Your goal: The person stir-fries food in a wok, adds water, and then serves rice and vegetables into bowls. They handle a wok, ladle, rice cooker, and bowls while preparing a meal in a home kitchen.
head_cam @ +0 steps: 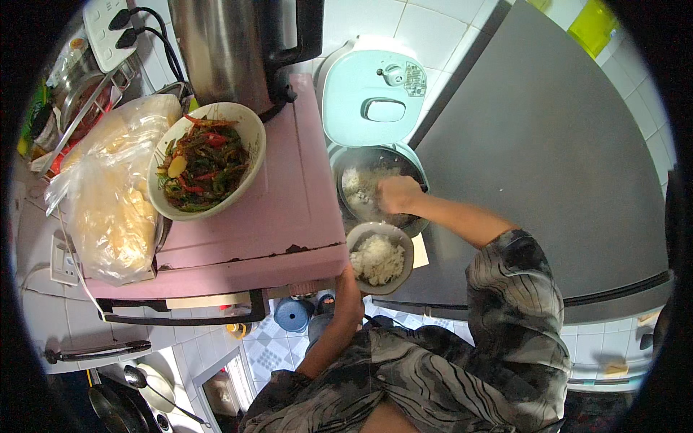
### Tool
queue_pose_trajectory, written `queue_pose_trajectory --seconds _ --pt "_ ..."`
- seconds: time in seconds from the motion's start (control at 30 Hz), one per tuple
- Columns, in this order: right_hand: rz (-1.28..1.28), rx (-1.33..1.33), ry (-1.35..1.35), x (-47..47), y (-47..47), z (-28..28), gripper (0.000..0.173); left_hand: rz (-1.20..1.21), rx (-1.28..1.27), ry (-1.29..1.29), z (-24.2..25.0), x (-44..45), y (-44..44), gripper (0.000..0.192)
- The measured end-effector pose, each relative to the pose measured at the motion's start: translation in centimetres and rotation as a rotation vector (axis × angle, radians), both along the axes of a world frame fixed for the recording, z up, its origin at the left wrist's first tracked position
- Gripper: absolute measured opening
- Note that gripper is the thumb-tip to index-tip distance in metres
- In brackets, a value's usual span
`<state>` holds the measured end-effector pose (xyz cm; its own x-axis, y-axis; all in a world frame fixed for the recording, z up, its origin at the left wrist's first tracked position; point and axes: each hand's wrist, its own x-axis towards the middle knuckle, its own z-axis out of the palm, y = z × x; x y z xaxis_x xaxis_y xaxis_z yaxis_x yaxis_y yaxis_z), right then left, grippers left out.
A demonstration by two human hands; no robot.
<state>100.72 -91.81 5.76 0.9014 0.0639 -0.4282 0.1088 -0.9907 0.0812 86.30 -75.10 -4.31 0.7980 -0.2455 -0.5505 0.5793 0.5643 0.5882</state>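
My right hand is closed in a fist inside the open rice cooker, over steaming white rice. A dark end beside the fist looks like a utensil handle; the rest is hidden and blurred. In front of the cooker, my left hand supports a bowl from its left and underside, its fingers mostly hidden. Cooked rice is heaped in the bowl. The cooker's pale turquoise lid is raised at the back.
At left, a pink appliance top bears a bowl of cooked peppers, a steel kettle and plastic-bagged food. A large grey surface lies right of the cooker. Lower left are a black pan and a ladle.
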Motion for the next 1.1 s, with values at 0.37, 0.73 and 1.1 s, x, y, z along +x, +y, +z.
queue_pose_trajectory --seconds 0.37,0.73,1.1 --pt "-0.308 0.375 0.055 2.2 -2.1 -3.0 0.035 0.046 -0.049 0.069 1.4 0.3 -0.3 0.058" --pt "-0.342 0.790 -0.472 -5.5 -4.4 1.2 0.028 -0.078 -0.094 -0.090 3.7 0.8 -0.7 0.058" --pt "0.031 0.172 -1.146 -15.8 -0.5 5.2 0.028 -0.042 -0.075 -0.341 9.2 4.1 -3.6 0.053"
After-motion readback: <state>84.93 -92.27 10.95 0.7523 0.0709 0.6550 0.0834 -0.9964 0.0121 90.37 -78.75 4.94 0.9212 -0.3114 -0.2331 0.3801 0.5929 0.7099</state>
